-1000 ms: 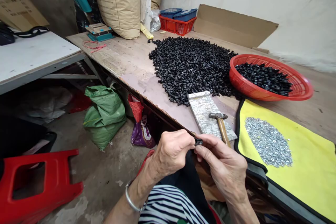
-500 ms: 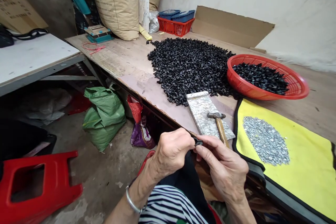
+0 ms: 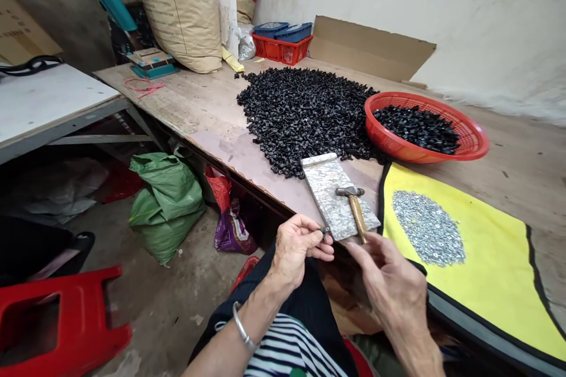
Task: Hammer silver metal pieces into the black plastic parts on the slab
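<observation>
Between the thumb and fingers of my left hand (image 3: 297, 247) is a small black part (image 3: 325, 232), near the front end of a speckled stone slab (image 3: 327, 194). My right hand (image 3: 393, 283) is at the lower end of the wooden handle of a hammer (image 3: 356, 212), its fingers apart and slightly blurred. The hammer lies on the slab with its metal head to the back. Behind the slab spreads a big pile of black parts (image 3: 305, 112). Small metal pieces (image 3: 428, 227) lie on a yellow cloth (image 3: 490, 265) at the right.
A red basket (image 3: 480, 141) holding more black parts stands at the back right of the wooden table (image 3: 194, 94). Large sacks (image 3: 177, 6) and a red crate (image 3: 289, 52) are further back. On the floor are a green bag (image 3: 168, 206) and a red stool (image 3: 84, 306).
My hands have come apart. The black part has stayed in my left hand, and my right hand has moved to the hammer's handle. The camera view has shifted slightly.
</observation>
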`<state>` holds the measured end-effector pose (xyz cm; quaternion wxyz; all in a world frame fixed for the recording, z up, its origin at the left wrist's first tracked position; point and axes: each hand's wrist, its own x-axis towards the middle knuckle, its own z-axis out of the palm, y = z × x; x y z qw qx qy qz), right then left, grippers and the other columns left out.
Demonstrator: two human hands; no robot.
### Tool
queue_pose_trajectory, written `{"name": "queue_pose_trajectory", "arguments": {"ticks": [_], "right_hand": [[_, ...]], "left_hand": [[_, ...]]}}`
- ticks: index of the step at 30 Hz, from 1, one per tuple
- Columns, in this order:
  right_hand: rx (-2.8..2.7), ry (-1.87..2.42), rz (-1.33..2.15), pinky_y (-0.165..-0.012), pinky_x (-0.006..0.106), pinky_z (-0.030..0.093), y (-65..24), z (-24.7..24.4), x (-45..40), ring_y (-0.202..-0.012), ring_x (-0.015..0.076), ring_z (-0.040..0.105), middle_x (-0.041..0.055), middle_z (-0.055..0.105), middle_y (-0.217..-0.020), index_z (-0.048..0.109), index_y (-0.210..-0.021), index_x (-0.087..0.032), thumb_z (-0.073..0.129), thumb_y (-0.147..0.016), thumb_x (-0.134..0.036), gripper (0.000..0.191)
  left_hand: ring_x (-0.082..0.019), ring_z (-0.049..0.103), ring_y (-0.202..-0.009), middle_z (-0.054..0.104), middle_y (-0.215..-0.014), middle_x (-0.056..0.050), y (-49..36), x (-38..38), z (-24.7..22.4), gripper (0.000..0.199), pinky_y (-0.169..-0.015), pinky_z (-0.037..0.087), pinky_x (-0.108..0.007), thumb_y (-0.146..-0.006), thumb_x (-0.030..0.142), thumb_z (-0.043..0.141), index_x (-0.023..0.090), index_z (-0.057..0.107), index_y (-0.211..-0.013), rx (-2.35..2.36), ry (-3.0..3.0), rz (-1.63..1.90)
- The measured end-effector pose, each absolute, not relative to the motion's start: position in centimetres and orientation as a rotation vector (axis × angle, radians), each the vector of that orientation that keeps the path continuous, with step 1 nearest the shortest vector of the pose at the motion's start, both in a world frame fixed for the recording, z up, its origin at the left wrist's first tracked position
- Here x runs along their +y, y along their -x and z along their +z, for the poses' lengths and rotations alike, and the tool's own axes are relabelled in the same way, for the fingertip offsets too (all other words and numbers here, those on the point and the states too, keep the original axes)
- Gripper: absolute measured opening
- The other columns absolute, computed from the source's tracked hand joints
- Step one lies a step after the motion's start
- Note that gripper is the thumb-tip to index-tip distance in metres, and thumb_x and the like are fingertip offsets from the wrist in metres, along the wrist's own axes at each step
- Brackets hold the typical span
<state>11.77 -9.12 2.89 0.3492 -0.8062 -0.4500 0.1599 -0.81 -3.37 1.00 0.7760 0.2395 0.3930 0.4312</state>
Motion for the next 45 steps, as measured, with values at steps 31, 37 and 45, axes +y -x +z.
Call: {"name": "queue_pose_trajectory", "arguments": {"ticks": [31,37,45], "right_hand": [[-1.595,2.122,0.304,-0.049,0.025,0.037,-14.6,0.6,-11.6,-0.050,0.0160,0.056,0.0029,0.060,-0.061,0.056,-0.088,-0.020,0.039,-0.085,-0.045,0.031],[-1.822,2.093,0.038,-0.046,0.025,0.037,-14.4,1.2,-11.7,-0.048,0.0165,0.058,0.0044,0.063,-0.062,0.057,-0.088,-0.018,0.034,-0.089,-0.039,0.031],[-1.636,2.021,-0.253,-0.041,0.024,0.037,-13.5,3.0,-11.6,-0.042,0.0139,0.056,0.0047,0.065,-0.062,0.060,-0.101,-0.014,0.041,-0.088,-0.037,0.033]], "left_hand": [[-0.014,0.051,-0.030,0.055,-0.043,0.003,-2.8,0.2,-0.8,0.015,-0.028,0.046,-0.027,-0.055,0.013,0.056,0.016,0.044,-0.064,1.127,-0.655,1.049],[-0.015,0.052,-0.030,0.055,-0.042,0.003,-2.7,0.1,-0.7,0.016,-0.028,0.046,-0.028,-0.055,0.013,0.056,0.016,0.045,-0.065,1.118,-0.644,1.055],[-0.014,0.051,-0.030,0.054,-0.041,0.003,-2.6,0.0,-0.8,0.016,-0.027,0.045,-0.026,-0.054,0.013,0.056,0.016,0.044,-0.064,1.083,-0.632,1.058]]}}
